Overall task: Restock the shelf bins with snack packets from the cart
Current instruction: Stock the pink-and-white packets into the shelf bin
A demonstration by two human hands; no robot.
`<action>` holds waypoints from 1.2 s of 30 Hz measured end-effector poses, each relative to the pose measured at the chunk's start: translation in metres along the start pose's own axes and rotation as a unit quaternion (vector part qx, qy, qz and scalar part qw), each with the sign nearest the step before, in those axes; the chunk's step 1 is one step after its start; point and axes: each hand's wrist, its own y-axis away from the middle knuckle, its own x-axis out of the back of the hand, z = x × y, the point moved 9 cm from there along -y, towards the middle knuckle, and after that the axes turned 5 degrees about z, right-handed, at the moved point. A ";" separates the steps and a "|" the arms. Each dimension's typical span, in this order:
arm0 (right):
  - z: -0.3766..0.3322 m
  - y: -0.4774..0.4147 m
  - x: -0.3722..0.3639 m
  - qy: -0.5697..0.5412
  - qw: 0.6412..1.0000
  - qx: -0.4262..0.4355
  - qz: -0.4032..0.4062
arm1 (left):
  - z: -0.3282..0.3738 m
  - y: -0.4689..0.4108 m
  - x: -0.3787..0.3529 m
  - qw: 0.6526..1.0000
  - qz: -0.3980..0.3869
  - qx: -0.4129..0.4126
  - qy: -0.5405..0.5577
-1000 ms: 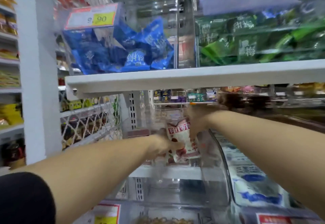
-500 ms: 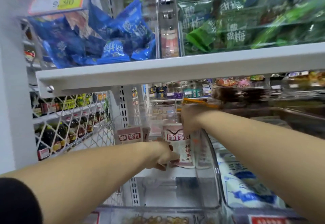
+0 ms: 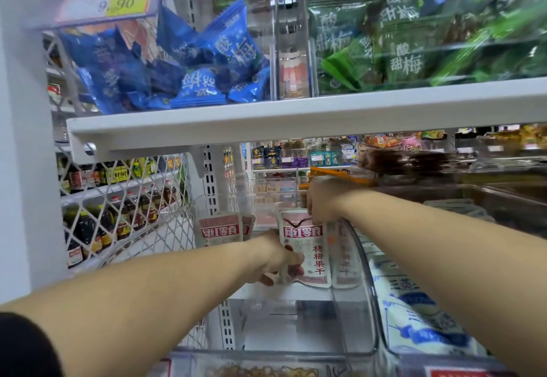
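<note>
Reaching into the clear bin (image 3: 358, 313), the left hand (image 3: 276, 258) clamps the lower corner of the snack packet (image 3: 310, 246) while the right hand (image 3: 321, 199) pinches its top edge.

Price tag (image 3: 118, 3) at eleven o'clock: "9.90". Blue packets (image 3: 201, 80) and, at one o'clock, green packets (image 3: 405, 60): "酸甜梅". Centre pink pouch (image 3: 307, 246): "网红零食", "杨梅果干".

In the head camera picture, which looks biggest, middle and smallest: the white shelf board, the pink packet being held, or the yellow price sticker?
1. white shelf board, spanning nearly the whole picture.
2. pink packet.
3. yellow price sticker; nearer the camera, so true size unsure.
</note>
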 end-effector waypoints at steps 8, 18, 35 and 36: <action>0.006 -0.004 0.004 -0.014 0.999 -0.020 0.044 | 0.001 0.004 -0.007 0.998 -0.045 -0.010 0.039; 0.004 0.015 0.025 -0.046 0.997 0.015 0.057 | 0.015 0.028 0.008 1.000 -0.019 0.021 -0.014; 0.017 0.293 0.081 -0.245 0.927 0.162 0.231 | 0.089 0.266 -0.001 0.913 0.134 -0.385 -0.015; 0.026 0.311 0.076 -0.249 0.929 0.147 0.229 | 0.088 0.278 -0.017 0.913 0.111 -0.392 0.007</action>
